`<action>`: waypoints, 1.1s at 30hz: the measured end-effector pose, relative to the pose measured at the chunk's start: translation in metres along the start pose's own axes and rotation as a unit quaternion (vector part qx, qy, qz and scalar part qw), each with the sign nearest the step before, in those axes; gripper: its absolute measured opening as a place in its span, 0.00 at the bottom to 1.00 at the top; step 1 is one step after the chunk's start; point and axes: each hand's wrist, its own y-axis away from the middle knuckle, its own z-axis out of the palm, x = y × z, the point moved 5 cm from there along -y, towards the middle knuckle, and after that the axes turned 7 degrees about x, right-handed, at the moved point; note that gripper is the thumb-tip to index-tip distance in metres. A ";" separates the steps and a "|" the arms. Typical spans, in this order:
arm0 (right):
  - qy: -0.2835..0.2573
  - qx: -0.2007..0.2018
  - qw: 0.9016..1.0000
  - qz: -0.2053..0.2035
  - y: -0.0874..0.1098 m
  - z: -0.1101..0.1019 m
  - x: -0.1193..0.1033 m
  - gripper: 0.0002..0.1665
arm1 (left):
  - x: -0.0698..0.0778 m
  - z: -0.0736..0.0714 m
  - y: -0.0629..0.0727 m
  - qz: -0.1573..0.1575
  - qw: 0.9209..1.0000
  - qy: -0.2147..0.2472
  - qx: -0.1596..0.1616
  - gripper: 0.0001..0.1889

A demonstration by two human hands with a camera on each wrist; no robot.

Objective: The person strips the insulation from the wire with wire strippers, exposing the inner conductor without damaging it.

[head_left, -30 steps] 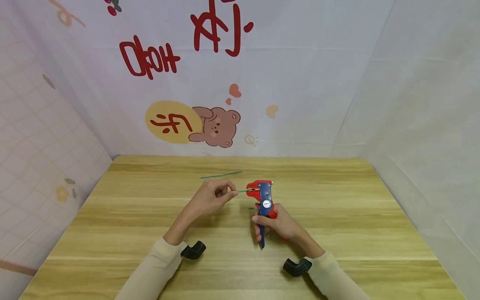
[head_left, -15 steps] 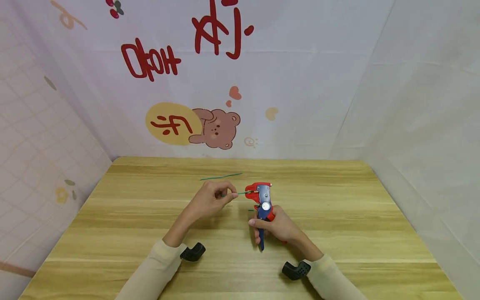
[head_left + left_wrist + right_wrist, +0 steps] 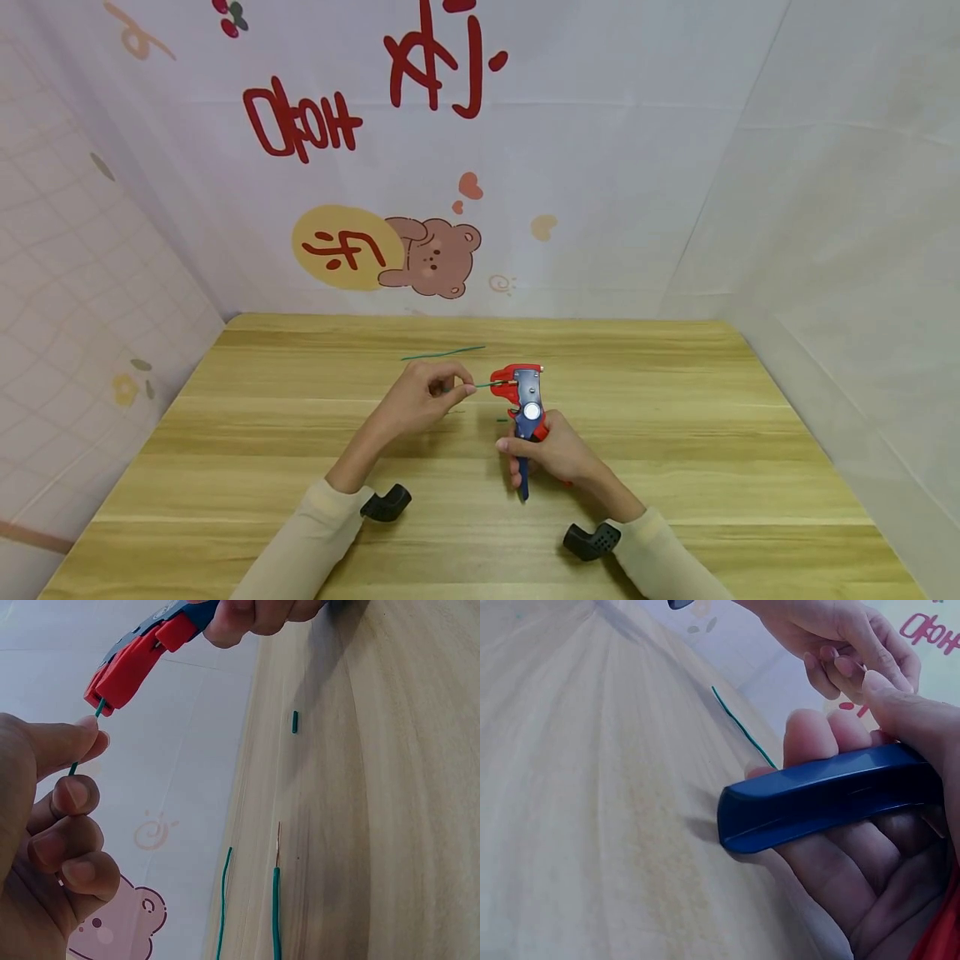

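Observation:
A red and blue wire stripper (image 3: 529, 387) stands over the middle of the table, its red jaws toward the left. My right hand (image 3: 558, 450) grips its handles; in the right wrist view the blue handle (image 3: 825, 787) crosses the fingers. My left hand (image 3: 420, 400) pinches a thin green wire (image 3: 483, 386) between thumb and forefinger. The wire's far end runs into the red jaws, where its tip is hidden. In the left wrist view, a short piece of wire (image 3: 100, 706) shows between fingertips and stripper.
One green wire (image 3: 442, 353) lies near the table's back edge. Another green wire (image 3: 277, 915) with a bare copper end lies below my left hand. A short green offcut (image 3: 502, 420) rests left of the stripper. A white printed cloth (image 3: 600, 167) hangs behind.
The head view has tilted slightly. The stripper has shifted a little to the left, and my right thumb sticks out farther from its handle. My left hand stays nearly still with the wire.

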 end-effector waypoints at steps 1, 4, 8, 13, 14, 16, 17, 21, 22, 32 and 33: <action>0.001 0.003 1.000 0.001 0.000 0.000 0.001 0.22 | 0.000 0.000 0.000 0.001 1.000 -0.001 0.000 0.04; 0.007 0.011 1.000 0.000 0.000 0.000 0.001 0.22 | 0.001 0.000 0.000 0.002 1.000 -0.002 0.001 0.04; 0.020 0.017 1.000 -0.010 0.001 0.000 0.002 0.23 | 0.002 0.000 0.001 0.003 1.000 0.001 0.002 0.04; 0.040 0.027 0.999 -0.021 0.000 0.001 0.003 0.24 | 0.003 0.001 0.001 0.003 1.000 0.003 0.004 0.05; 0.044 0.029 0.998 -0.022 0.000 0.001 0.003 0.24 | 0.003 0.001 0.001 0.002 1.000 0.002 0.005 0.05; 0.052 0.034 0.998 -0.025 0.000 0.002 0.002 0.25 | 0.002 0.001 0.001 0.001 1.000 0.001 0.005 0.05; 0.056 0.036 0.997 -0.027 0.000 0.002 0.002 0.25 | 0.002 0.001 0.001 0.000 1.000 0.000 0.005 0.05; 0.063 0.043 0.996 -0.038 0.001 0.004 -0.001 0.23 | 0.001 0.000 0.001 -0.004 1.000 -0.004 0.009 0.05; 0.064 0.045 0.996 -0.041 0.002 0.005 -0.002 0.23 | 0.001 0.000 0.001 -0.004 1.000 -0.005 0.010 0.05; 0.077 0.075 0.993 -0.048 0.003 0.007 -0.003 0.18 | 0.004 -0.001 0.000 -0.005 1.000 -0.006 0.016 0.07; 0.079 0.080 0.993 -0.046 0.003 0.008 -0.003 0.17 | 0.004 -0.001 0.001 -0.006 1.000 -0.007 0.016 0.07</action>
